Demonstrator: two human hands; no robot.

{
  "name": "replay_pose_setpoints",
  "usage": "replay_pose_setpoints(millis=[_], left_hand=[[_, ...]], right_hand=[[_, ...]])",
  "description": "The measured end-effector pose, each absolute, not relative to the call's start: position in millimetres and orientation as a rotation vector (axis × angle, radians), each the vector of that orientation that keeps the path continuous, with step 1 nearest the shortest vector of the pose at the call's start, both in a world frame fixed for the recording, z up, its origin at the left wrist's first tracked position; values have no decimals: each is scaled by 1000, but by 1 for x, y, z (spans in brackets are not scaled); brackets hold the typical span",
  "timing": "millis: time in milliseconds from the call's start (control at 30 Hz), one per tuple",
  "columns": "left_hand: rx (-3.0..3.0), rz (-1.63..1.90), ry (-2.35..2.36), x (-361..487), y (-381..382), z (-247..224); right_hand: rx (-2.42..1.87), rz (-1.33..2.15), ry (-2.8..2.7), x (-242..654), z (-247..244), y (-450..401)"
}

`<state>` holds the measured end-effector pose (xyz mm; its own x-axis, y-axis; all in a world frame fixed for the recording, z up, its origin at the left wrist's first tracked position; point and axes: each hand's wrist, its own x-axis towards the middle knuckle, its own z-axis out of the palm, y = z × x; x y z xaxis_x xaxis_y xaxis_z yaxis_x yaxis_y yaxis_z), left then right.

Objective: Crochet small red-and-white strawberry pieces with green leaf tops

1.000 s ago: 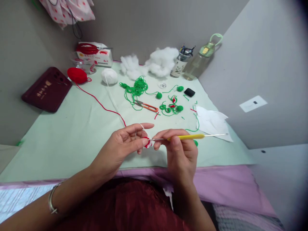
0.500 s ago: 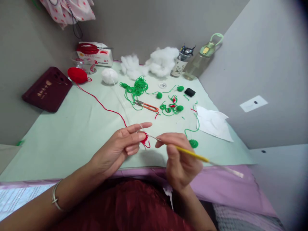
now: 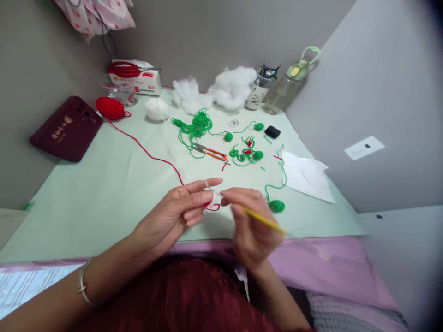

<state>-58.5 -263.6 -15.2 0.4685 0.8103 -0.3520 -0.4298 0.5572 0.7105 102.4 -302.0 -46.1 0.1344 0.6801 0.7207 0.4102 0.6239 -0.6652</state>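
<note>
Small red/wht crochet pc, partly hidden, red strand along btm; yellow-handled hook slanted, blurry, R of pc.

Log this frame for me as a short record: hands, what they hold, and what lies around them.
Left hand: the left hand pinches a small red-and-white yarn piece, white yarn over its index finger
Right hand: the right hand grips a yellow-handled hook, blurred, close to the piece
Mid-table: green yarn tangle, orange-handled snips
Table's left side: red yarn ball, white yarn ball
Back: white stuffing, pen cup, bottle
</note>
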Motion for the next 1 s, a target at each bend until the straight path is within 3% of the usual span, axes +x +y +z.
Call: replay_pose_setpoints(millis=[133,533,667,1000], left_hand=[[674,922,791,-58,-264,-17],[846,903,809,-62,-269,-16],[894,902,830,-63,-270,-19],[1007,1013,937,-59,-273,-17]], right_hand=[[-906,642,-1212,104,-40,-296],[-789,981,-1075,109,-44,-296],[-827,871,-1142,107,-43,-301],[-931,193,-1678,107,-43,-309]])
